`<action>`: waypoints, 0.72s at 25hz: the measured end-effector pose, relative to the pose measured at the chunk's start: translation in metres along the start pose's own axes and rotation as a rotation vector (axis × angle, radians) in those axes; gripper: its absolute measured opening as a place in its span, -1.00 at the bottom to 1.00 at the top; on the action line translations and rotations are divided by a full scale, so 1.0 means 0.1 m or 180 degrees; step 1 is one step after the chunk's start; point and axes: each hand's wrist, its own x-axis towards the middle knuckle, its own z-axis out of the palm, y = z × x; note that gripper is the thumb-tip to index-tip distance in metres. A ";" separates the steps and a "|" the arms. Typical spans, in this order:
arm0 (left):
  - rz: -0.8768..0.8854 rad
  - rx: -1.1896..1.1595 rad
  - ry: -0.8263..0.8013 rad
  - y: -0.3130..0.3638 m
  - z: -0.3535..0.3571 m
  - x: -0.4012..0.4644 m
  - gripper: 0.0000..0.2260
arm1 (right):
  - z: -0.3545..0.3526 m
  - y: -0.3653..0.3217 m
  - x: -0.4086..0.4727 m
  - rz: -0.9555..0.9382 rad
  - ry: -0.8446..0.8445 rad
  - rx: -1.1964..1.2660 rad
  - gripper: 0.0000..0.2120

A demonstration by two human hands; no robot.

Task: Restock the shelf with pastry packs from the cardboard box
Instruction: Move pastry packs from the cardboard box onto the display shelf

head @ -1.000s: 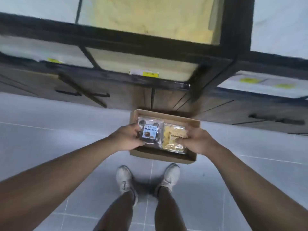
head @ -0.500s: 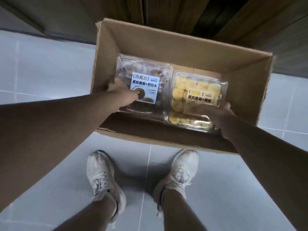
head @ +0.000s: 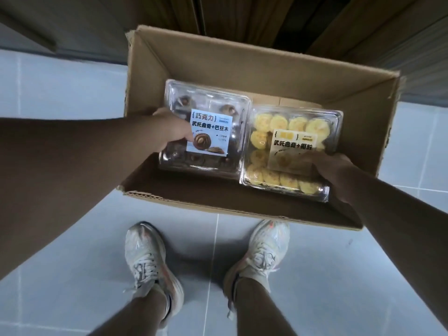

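An open cardboard box [head: 218, 66] stands on the tiled floor in front of my feet. Inside it, two clear plastic pastry packs are side by side. My left hand [head: 173, 132] grips the left edge of the chocolate cookie pack [head: 211, 112], which bears a pale blue label. My right hand [head: 335, 170] holds the near right corner of the yellow cookie pack [head: 291, 124], thumb on its cream label. Both packs sit within the box walls, slightly tilted. The shelf itself is out of view.
Dark wooden cabinet fronts [head: 242, 18] rise directly behind the box. Pale grey floor tiles [head: 60, 93] spread left and right. My two white sneakers [head: 145, 260] stand just before the box's near wall.
The view dropped from the shelf down onto the box and came much closer. Both hands keep their hold on the two packs; the packs look slightly lifted toward me.
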 end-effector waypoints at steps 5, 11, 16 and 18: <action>0.0322 0.0011 -0.0012 0.03 -0.10 -0.39 -0.23 | -0.14 -0.14 -0.64 -0.0594 0.0298 -0.0347 -0.20; 0.0514 0.0177 -0.0763 0.15 0.16 -0.59 -0.07 | 0.27 -0.26 -0.87 -0.1230 -0.0113 -0.0542 -0.22; 0.0845 -0.0311 -0.0772 0.06 0.11 -0.79 -0.15 | 0.38 -0.33 -1.13 -0.1116 -0.0049 -0.0312 -0.47; 0.0985 -0.0137 -0.0788 0.03 -0.11 -1.00 -0.20 | 0.23 -0.38 -1.36 -0.1194 0.0001 -0.0175 -0.53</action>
